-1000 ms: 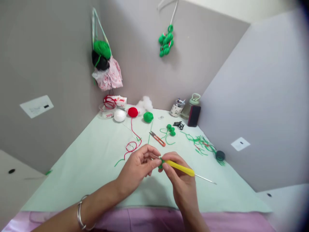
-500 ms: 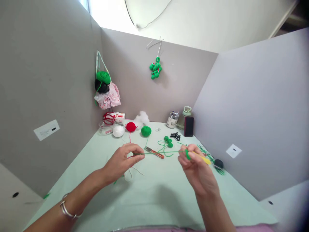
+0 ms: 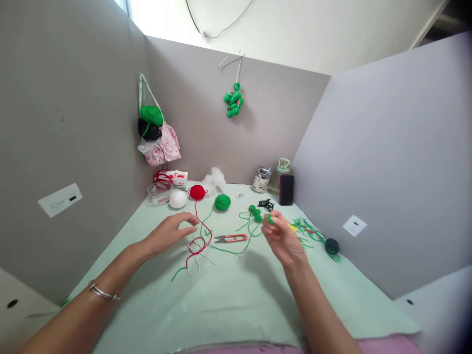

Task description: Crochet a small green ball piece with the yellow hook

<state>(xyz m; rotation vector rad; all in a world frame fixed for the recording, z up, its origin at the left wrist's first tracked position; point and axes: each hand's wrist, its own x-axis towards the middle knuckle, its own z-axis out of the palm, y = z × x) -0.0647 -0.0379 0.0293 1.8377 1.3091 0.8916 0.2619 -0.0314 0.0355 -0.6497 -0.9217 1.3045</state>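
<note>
My left hand (image 3: 171, 233) hovers over the left side of the table, thumb and fingers apart, with nothing in it. My right hand (image 3: 282, 241) is closed on a small green crochet piece (image 3: 270, 219), which peeks out at the fingertips. A bit of yellow handle (image 3: 293, 227), like that of a crochet hook, shows behind that hand. Green yarn (image 3: 236, 252) runs slack across the table between the hands. Orange-handled thread snips (image 3: 236, 238) lie between them, beside red yarn (image 3: 210, 231) in loose loops. Green crocheted balls (image 3: 255, 213) lie just beyond my right hand.
Farther back sit a green yarn ball (image 3: 222, 202), a red one (image 3: 197, 192), a white one (image 3: 178, 199) and white stuffing (image 3: 215, 180). A pen cup (image 3: 261, 182), bottle (image 3: 282, 169) and phone (image 3: 286, 190) stand at the back right. Green yarn scraps (image 3: 306, 231) lie at right.
My left hand has let go of the green yarn and moved left, its fingers parting. The yarn, taut before, now hangs slack. My right hand has turned and shifted slightly left and up.
</note>
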